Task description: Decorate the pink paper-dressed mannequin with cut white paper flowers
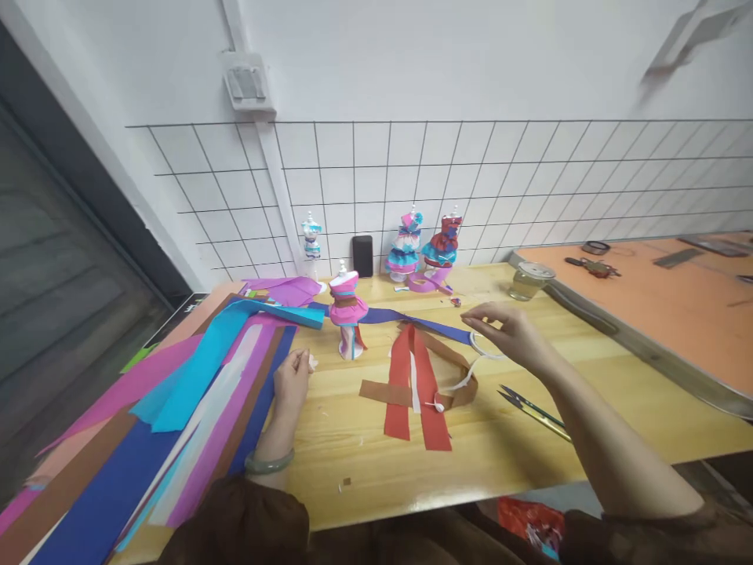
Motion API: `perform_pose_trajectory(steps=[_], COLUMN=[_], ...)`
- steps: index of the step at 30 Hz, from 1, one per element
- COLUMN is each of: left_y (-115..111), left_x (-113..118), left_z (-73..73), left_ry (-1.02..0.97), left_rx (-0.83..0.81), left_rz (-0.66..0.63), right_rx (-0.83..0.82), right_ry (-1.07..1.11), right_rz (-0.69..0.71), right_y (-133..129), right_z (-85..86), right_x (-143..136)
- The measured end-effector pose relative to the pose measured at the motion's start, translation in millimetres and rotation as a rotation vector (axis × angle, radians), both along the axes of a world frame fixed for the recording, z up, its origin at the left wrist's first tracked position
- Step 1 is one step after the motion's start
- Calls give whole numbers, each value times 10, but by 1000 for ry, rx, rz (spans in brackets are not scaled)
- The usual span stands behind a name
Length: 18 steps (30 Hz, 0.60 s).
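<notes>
My left hand [292,378] is closed in a pinch left of a small dress form [347,302] wearing a pink paper dress with a brown waistband. A small whitish bit [312,362] shows at its fingertips, too small to name. My right hand [499,323] is raised above the wood table, thumb and fingers pinched together; anything between them is too small to make out. Beneath it lie a white ring [487,345] and the end of a dark blue paper strip [423,320]. Red strips [434,424] and a brown strip [376,391] lie between my hands.
Long coloured paper strips [194,369] cover the table's left side. Scissors [532,412] lie below my right hand. Along the wall stand dressed forms [405,251], a black phone [362,256] and a glass jar [529,282]. An orange surface [676,314] adjoins at right.
</notes>
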<state>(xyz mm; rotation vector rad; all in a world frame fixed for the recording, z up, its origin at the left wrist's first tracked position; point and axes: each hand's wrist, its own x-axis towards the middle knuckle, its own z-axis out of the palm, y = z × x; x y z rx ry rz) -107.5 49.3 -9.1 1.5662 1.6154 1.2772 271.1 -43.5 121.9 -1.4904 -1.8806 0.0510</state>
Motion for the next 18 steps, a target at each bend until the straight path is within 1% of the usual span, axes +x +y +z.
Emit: perform_pose_trajectory(steps=[2,5,7,9,11,13,15,18], left_y=[-71,-185,-252,-301,-339,-377,-428,-537], left_x=[47,130,196,270,353,445,545,705], left_z=[85,201,250,274,283,297,324,380], left_ry=[31,107,154,193,234,272,301,321], left_rx=[-16,-24,-6,31,87,133,156,170], left_rz=[-5,-20,-43,-63,-90,-131,-188,-301], right_rx=[-66,-133,-151,-144,-106,-53,-26,-25], right_ry=[10,15,0,-31,-73,-124,-175,-239], right_rz=[-85,-159,-137,-61,39,112,142,144], right_y=[-155,-394,-515,-587,-612,-602,-574,-537], right_z=[-174,-434,-591,-717,-803,-852,-874,-886], right_x=[176,265,228,146,40,-67,-160,-255])
